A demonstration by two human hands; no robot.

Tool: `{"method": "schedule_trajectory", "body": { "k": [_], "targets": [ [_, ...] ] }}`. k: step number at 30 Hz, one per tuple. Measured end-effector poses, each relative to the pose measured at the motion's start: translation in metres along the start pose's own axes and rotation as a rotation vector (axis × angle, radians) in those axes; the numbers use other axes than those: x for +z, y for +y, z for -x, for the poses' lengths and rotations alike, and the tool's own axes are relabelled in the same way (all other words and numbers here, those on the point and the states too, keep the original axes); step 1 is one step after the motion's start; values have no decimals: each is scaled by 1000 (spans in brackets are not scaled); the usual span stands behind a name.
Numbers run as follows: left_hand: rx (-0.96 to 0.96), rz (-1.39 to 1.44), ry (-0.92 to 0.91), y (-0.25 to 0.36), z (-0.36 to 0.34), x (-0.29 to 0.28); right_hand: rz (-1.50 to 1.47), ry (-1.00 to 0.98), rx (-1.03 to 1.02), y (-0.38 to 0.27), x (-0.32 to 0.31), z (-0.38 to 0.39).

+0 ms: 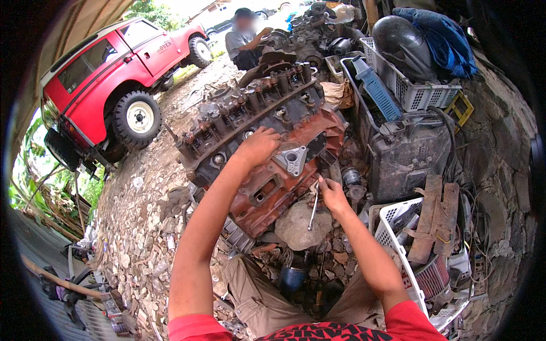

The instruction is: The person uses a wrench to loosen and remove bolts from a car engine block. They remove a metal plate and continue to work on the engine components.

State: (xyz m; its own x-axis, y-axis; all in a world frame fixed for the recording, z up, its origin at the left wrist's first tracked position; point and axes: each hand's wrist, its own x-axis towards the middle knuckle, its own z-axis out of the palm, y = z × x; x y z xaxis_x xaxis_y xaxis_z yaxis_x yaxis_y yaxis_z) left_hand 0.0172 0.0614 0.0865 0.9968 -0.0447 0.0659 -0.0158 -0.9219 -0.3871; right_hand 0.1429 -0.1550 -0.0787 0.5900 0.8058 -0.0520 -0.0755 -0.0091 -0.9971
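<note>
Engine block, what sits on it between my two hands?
In the head view, a light grey triangular metal plate with a round hole lies on the rusty engine block, between the left hand and the right hand, which holds a wrench.

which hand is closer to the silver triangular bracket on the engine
Left. The left hand rests on the engine block just up-left of the bracket. The right hand holds a wrench farther off, below and right of it.
</note>
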Motion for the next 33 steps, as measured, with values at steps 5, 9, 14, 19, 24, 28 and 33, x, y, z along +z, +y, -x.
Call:
{"method": "schedule_trajectory", "body": {
  "k": [5,9,14,19,24,28,33],
  "targets": [
    [-30,22,-54,7,3,-12,-126,-28,60,-11,4,8],
    [-53,5,-45,9,-3,-10,38,10,-54,20,-3,-10],
    [-74,11,-116,7,4,-13,-113,-26,80,-19,6,12],
    [-57,56,-18,10,-4,-10,-88,30,14,17,0,-9],
    [-54,12,-49,1,-2,1,-32,20,-16,28,2,-14],
    [-84,44,-53,9,2,-7,-16,-15,33,0,3,2],
    [-101,32,-142,6,-7,-9,-108,-29,69,9,0,-3]
  ]
}}
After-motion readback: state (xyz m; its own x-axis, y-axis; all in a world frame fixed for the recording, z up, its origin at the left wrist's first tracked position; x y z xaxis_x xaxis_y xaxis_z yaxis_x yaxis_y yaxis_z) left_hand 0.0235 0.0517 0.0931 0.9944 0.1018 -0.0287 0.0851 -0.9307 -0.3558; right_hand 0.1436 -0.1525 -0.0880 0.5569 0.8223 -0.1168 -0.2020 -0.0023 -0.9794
